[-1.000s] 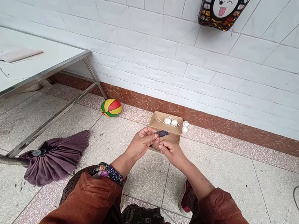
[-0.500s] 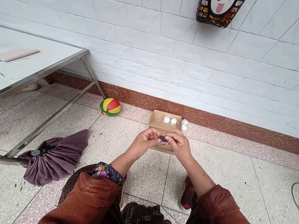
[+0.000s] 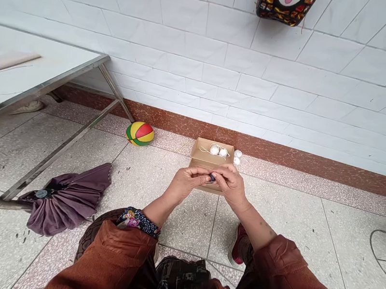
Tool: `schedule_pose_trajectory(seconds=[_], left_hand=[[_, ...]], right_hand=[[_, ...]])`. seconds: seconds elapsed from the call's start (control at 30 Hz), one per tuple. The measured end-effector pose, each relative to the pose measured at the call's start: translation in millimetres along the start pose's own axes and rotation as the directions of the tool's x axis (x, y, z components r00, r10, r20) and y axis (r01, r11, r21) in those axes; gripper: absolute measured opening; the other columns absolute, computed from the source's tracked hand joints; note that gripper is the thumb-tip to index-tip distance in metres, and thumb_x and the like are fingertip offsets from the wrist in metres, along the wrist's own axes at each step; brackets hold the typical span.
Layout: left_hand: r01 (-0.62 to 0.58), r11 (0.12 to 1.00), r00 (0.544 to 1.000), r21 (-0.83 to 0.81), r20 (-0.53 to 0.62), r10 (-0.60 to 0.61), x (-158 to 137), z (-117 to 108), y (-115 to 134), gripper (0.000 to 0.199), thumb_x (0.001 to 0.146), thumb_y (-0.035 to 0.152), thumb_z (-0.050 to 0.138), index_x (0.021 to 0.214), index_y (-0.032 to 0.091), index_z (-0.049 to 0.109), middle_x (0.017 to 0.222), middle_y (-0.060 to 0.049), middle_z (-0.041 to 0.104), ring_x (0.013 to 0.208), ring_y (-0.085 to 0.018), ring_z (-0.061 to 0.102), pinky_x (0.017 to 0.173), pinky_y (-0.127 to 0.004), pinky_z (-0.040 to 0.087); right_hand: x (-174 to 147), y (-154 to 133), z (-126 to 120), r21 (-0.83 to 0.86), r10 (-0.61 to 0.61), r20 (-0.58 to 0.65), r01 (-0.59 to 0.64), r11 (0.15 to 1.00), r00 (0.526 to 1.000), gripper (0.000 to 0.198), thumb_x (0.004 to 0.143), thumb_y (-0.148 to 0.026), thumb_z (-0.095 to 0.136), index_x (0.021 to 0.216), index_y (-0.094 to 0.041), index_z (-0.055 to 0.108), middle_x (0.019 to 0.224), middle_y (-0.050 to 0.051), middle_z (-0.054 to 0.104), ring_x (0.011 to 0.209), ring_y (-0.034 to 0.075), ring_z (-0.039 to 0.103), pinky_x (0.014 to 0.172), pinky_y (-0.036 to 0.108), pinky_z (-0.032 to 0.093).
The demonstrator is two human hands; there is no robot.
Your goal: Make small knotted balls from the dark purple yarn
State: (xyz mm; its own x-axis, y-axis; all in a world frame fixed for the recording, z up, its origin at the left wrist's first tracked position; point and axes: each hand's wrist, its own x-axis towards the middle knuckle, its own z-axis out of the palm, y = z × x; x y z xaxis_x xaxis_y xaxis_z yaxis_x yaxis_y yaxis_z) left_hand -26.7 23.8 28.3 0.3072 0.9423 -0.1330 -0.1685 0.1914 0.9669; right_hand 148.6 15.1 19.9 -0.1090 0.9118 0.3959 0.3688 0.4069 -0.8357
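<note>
Between my two hands is a small dark bundle of thread, bluish-purple and mostly covered by fingers. My left hand pinches its left side with thumb and fingers. From the right, the thumb and bent fingers of my right hand press on the other side. Below the hands sits an open brown cardboard box, partly hidden by them. Inside it are two white balls of string with loose ends. More white balls lie on the floor against the box's right side.
A multicoloured ball rests by the leg of a white-topped metal table on the left. A folded purple umbrella lies on the floor. A black basket hangs on the tiled wall. At the right is a thin metal ring frame.
The fingers have closed in further over the dark bundle, so less of it shows. My view has shifted slightly, with the surroundings moving a little up and left.
</note>
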Motion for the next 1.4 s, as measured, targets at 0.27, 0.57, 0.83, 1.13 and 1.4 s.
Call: schedule_pose_trajectory(seconds=[0.27,0.57,0.83,1.13,1.4], left_hand=[[-0.012,0.999,0.997,-0.047,0.073,0.015,-1.7,2.9,-3.7,0.027,0.065,0.025,0.082,0.081,0.017,0.063,0.081,0.001,0.067,0.076,-0.011,0.061,0.077,-0.028,0.046],[-0.030,0.986,0.990,-0.165,0.134,0.052,-3.5,3.0,-4.0,0.038,0.071,0.020,0.079,0.105,0.020,0.061,0.082,0.003,0.062,0.076,-0.010,0.057,0.073,-0.023,0.042],[-0.068,0.993,0.998,-0.092,0.003,0.069,3.3,0.9,-9.0,0.032,0.075,0.030,0.076,0.104,0.018,0.068,0.095,-0.003,0.067,0.086,-0.014,0.059,0.083,-0.028,0.045],[-0.134,0.982,0.990,0.131,0.055,0.127,5.6,-1.2,-14.3,0.026,0.074,0.031,0.074,0.094,0.017,0.065,0.091,-0.003,0.066,0.083,-0.015,0.060,0.078,-0.029,0.045],[-0.109,0.992,0.984,0.064,0.151,0.098,-2.0,2.6,-5.8,0.038,0.071,0.022,0.076,0.103,0.020,0.056,0.086,0.001,0.062,0.077,-0.012,0.056,0.074,-0.027,0.040]], right_hand=[[2.8,-2.7,-3.9,0.132,0.091,0.105,-0.104,0.986,0.990,0.018,0.091,-0.039,0.061,0.091,-0.025,0.073,0.090,0.003,0.064,0.069,0.014,0.062,0.058,0.027,0.056],[8.5,10.1,2.0,0.310,0.371,0.163,-0.404,0.861,0.914,0.026,0.084,-0.046,0.063,0.084,-0.020,0.062,0.066,-0.004,0.057,0.052,0.010,0.046,0.049,0.021,0.039],[-4.4,11.1,8.3,-0.055,0.152,0.189,-0.144,0.988,0.970,0.016,0.094,-0.032,0.050,0.095,-0.020,0.061,0.076,0.000,0.063,0.068,0.015,0.056,0.064,0.026,0.042],[-3.2,-4.3,-6.7,-0.059,-0.027,0.348,0.050,0.997,0.937,0.016,0.095,-0.029,0.054,0.085,-0.020,0.062,0.073,-0.001,0.061,0.066,0.013,0.055,0.064,0.024,0.042],[13.0,4.3,-14.9,-0.044,-0.010,0.156,0.017,0.999,0.988,0.024,0.090,-0.039,0.062,0.074,-0.021,0.064,0.070,0.001,0.061,0.068,0.015,0.055,0.065,0.027,0.043]])
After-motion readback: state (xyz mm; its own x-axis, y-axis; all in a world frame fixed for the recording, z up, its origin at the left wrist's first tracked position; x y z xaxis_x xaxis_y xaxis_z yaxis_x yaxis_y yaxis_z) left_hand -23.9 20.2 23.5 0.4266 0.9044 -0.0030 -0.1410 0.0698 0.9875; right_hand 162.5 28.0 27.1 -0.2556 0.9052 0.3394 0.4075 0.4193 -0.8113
